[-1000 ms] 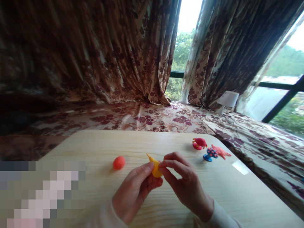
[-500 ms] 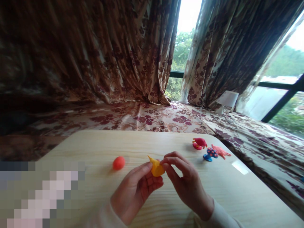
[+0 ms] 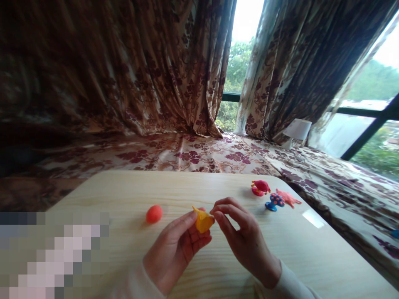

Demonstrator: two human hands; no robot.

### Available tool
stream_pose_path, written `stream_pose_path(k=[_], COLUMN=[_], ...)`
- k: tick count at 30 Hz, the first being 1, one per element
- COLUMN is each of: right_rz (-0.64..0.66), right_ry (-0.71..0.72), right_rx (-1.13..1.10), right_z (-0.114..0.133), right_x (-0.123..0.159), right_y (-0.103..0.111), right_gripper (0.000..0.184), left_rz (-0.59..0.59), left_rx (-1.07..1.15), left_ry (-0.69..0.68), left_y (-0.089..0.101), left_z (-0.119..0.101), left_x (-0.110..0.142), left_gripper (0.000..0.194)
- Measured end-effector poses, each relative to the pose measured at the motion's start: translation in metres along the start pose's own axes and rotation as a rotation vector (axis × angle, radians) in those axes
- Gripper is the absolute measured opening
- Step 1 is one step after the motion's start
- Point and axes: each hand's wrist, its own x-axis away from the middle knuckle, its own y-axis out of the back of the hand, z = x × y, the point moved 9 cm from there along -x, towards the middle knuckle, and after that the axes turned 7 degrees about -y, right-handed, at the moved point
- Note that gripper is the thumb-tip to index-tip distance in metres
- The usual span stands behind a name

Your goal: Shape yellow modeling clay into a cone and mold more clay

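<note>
Since a second ago, the right hand (image 3: 249, 234) has drawn its fingertips out to the right edge of the yellow piece (image 3: 203, 223), pinching there. The left hand (image 3: 176, 238), nearer, grips it from the left, thumb on top. Between them, its long axis runs far-left to its narrow tip (image 3: 195, 209).

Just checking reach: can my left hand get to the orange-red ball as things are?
Probably yes: the orange-red ball sits on the tabletop near your left hand, with nothing visible between them, though that hand holds the yellow piece and may need freeing first.
</note>
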Motion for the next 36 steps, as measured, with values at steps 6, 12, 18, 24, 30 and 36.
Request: stream_pose_path(k=[6, 12, 18, 24, 30, 36], right_rz=[0.019, -0.014, -0.016, -0.027, 0.033, 0.048], right_ry=[0.019, -0.009, 0.007, 0.039, 0.073, 0.108], right_rx=[0.006, -0.02, -0.015, 0.019, 0.039, 0.053], right_z=[0.0035, 0.0024, 0.0021, 0.0028, 0.0063, 0.0101], right_x=[0.0012, 0.0007, 0.0004, 0.002, 0.0028, 0.0044], right_y=[-0.0033, 0.0002, -0.0003, 0.0003, -0.0058, -0.0069], right_gripper=[0.007, 0.014, 0.007, 0.012, 0.016, 0.022], left_rz=[0.031, 0.014, 0.011, 0.003, 0.033, 0.062], left_rx=[0.044, 0.038, 0.094, 0.008, -0.029, -0.039], left_ry=[0.014, 0.009, 0.057, -0.027, -0.031, -0.036], left_y=[-0.0015, 0.0009, -0.0022, 0.0021, 0.0009, 0.0003], left_z=[0.002, 0.0021, 0.0034, -0.0019, 0.0003, 0.0023], left_x=[0.0016, 0.0004, 0.0007, 0.0001, -0.0002, -0.0011], left_gripper=[0.015, 0.014, 0.016, 0.018, 0.013, 0.012])
